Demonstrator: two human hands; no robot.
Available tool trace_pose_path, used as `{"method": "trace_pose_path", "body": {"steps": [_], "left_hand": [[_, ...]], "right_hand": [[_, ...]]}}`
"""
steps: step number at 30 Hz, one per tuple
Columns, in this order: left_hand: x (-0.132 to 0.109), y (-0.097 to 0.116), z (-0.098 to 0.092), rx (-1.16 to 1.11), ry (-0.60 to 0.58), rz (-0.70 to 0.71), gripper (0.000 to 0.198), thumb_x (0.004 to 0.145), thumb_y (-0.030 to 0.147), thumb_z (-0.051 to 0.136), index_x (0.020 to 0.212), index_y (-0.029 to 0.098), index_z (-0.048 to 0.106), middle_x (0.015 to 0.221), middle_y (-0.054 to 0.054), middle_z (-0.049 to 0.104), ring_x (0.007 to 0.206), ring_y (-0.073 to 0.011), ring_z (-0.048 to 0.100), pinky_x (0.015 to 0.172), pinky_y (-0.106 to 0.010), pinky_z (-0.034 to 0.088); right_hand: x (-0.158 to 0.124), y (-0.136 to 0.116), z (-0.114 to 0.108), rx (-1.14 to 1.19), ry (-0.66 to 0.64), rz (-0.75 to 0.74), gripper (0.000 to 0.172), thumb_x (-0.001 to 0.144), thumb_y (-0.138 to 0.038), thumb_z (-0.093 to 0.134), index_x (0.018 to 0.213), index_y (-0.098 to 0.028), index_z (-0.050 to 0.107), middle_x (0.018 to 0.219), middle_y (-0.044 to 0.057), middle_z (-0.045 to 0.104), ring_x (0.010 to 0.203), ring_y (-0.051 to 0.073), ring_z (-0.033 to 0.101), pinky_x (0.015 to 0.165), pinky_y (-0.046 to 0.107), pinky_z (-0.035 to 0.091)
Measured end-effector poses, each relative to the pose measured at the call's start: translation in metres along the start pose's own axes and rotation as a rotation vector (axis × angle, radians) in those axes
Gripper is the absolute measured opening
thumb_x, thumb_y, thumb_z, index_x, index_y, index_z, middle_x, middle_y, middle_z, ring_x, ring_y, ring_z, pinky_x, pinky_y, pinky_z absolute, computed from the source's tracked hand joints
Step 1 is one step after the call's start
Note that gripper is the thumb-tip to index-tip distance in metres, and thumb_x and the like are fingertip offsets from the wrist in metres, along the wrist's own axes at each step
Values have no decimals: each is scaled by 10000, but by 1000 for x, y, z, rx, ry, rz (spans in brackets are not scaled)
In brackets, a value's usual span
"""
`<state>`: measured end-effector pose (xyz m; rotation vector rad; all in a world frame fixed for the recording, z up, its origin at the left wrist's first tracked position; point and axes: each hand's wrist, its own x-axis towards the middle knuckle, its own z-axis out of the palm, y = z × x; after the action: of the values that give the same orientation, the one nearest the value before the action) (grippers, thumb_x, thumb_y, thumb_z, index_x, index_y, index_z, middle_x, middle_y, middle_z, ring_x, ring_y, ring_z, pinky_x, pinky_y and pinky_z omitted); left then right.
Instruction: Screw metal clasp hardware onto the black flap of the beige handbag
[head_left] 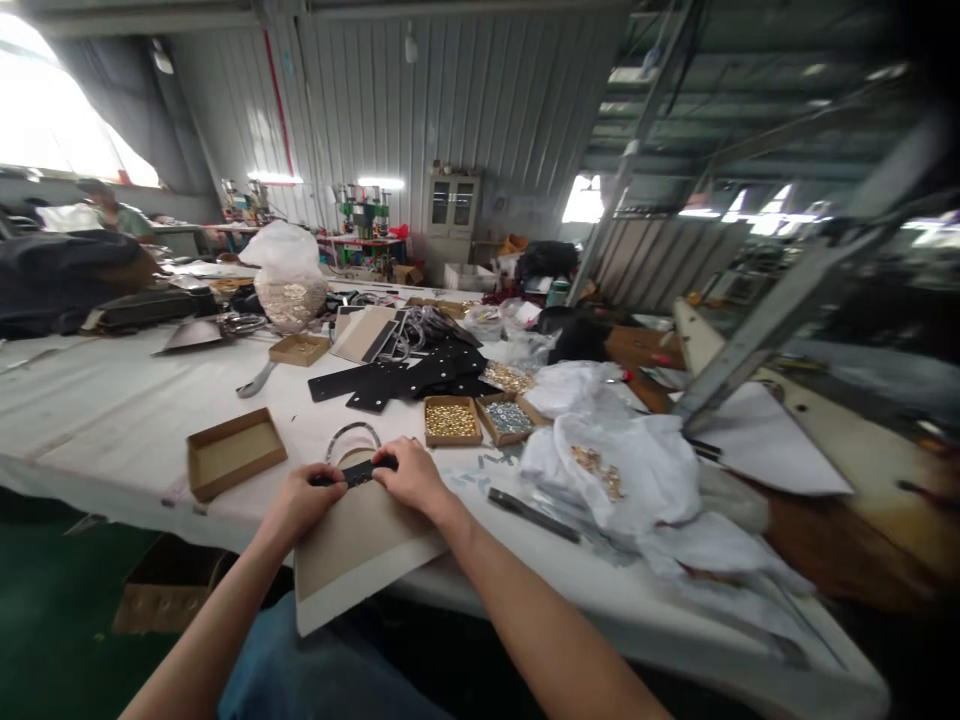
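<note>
Both my hands rest on a tan board (360, 545) that overhangs the near edge of the white table (112, 400). A short black strap (358, 471) lies across the board's top. My left hand (300, 500) pinches its left end, fingers closed. My right hand (412, 475) presses fingers closed over its right end. A clear curved handle piece (352, 432) lies just behind the strap.
An empty cardboard tray (232, 452) sits left of my hands. Small boxes of gold studs (450, 420) and silver studs (508, 417) stand behind. Black straps (420, 378), white bags (622, 470) and a dark tool (532, 515) lie to the right. A person (105, 205) works far left.
</note>
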<state>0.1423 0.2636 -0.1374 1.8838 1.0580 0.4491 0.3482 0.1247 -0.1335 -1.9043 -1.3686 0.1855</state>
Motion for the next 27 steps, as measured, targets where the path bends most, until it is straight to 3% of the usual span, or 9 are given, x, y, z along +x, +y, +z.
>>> {"method": "trace_pose_path", "body": {"steps": [4,7,10,12,16,18,22,25,27], "left_hand": [[7,-1,3,15,-38,-37,548,621,597,816,997,200,851,828,-59,775,805,-275,641,712,-368,429],[8,0,3,37,-50,-51,602,611,629,813,1029,198,856,853,-70,794,815,-282,649,715,-371,438],[4,2,2,64,-28,-51,637,611,662,815,1052,205,862,850,-70,796,822,-285,652,711,-370,441],[2,3,2,78,-20,-57,631,613,665,815,1052,215,866,840,-65,791,819,-284,652,693,-366,425],[3,1,1,94,-32,-56,588,617,639,825,1031,224,871,827,-58,786,801,-277,649,663,-363,410],[4,-2,0,80,-36,-57,586,627,633,840,1044,222,872,797,-51,768,775,-267,639,639,-357,392],[5,-5,-2,83,-39,-45,574,662,626,840,1064,218,876,797,-43,770,770,-261,646,641,-351,402],[6,-6,-2,98,-27,-18,551,667,617,841,1046,218,880,822,-47,791,791,-275,664,675,-358,441],[6,-5,-2,87,-33,-21,543,666,611,842,1038,218,881,838,-53,798,797,-285,670,673,-362,439]], "right_hand": [[-8,4,-18,14,-5,-59,307,967,-242,1064,1217,-303,897,1336,40,768,1264,297,703,1155,400,546],[-32,2,-53,137,115,-133,410,1004,-233,1039,1368,-270,852,1460,68,725,1260,269,721,1124,361,565],[-84,3,-101,150,209,-98,244,1041,-146,942,1249,-249,867,1210,23,813,996,240,762,927,348,590],[-130,14,-135,111,192,-8,148,1087,-142,836,1159,-264,880,1095,1,841,970,251,780,907,361,582],[-218,65,-199,-207,157,251,269,1094,-136,652,1130,-257,889,1056,35,861,965,296,802,875,394,579],[-247,91,-225,-425,118,362,332,1081,-139,591,1170,-235,895,1136,89,872,1070,343,816,950,427,588],[-266,105,-258,-482,86,354,357,1061,-244,561,1200,-235,889,1271,110,854,1197,373,793,1049,463,595],[-260,91,-274,-256,57,370,307,1079,-464,647,1104,-293,901,1101,65,868,993,351,812,877,423,626],[-254,87,-286,-260,126,385,342,1083,-545,651,1075,-307,896,1019,47,862,892,339,802,800,421,603]]}}
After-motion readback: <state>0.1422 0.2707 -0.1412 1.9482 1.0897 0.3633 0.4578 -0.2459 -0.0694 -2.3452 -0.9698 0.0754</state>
